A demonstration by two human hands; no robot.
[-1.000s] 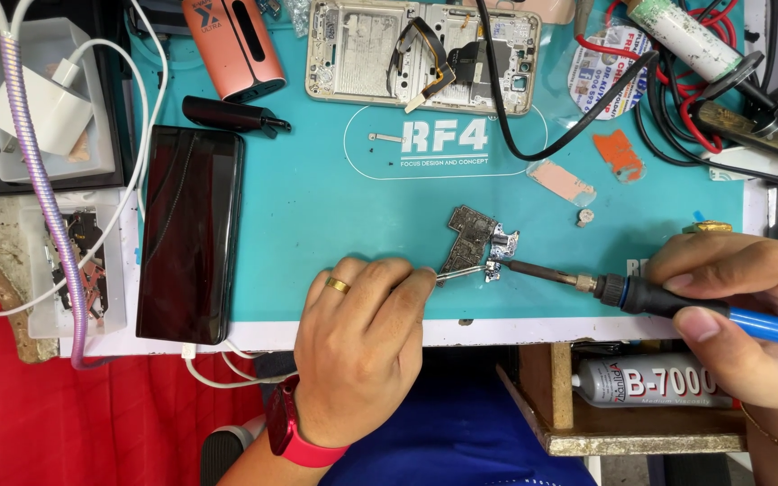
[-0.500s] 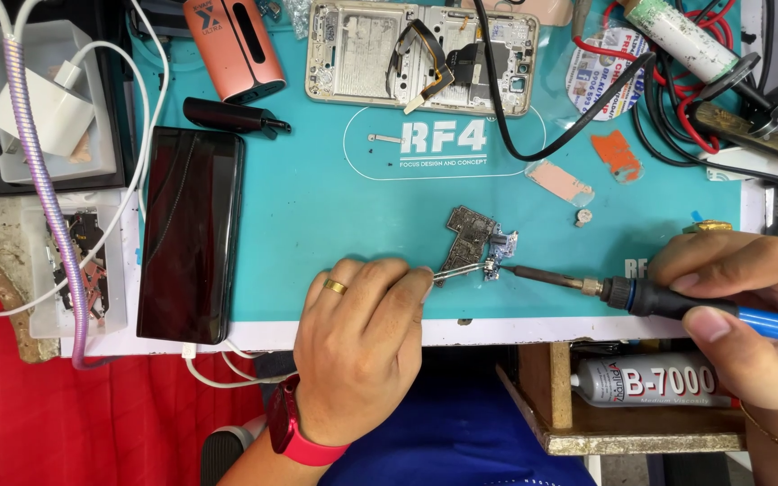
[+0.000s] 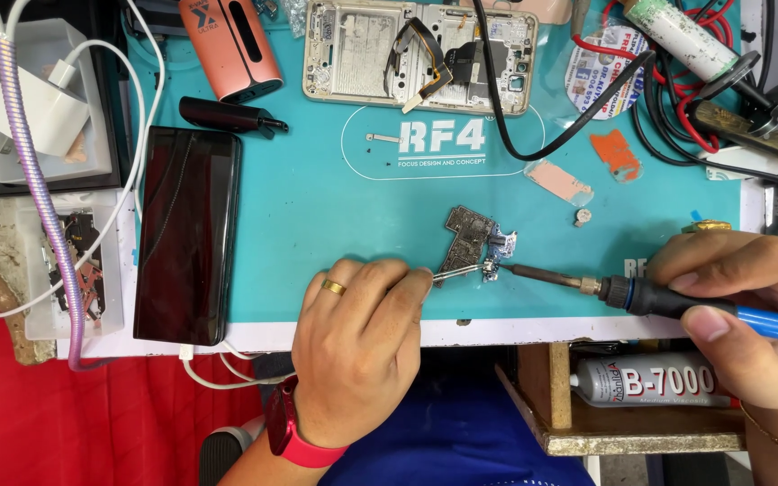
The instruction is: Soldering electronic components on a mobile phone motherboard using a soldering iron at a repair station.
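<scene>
Now soldering iron (image 3: 677, 301) tip nearer circuit board (image 3: 465, 236), left hand (image 3: 357, 346) steady

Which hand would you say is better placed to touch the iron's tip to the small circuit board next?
The right hand, most likely: it grips the soldering iron, whose tip sits at the circuit board edge. The left hand is busy steadying the board with tweezers.

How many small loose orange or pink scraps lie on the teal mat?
2: a bright orange scrap near the black cables, and a pale pink rectangular scrap just left below it.
</scene>
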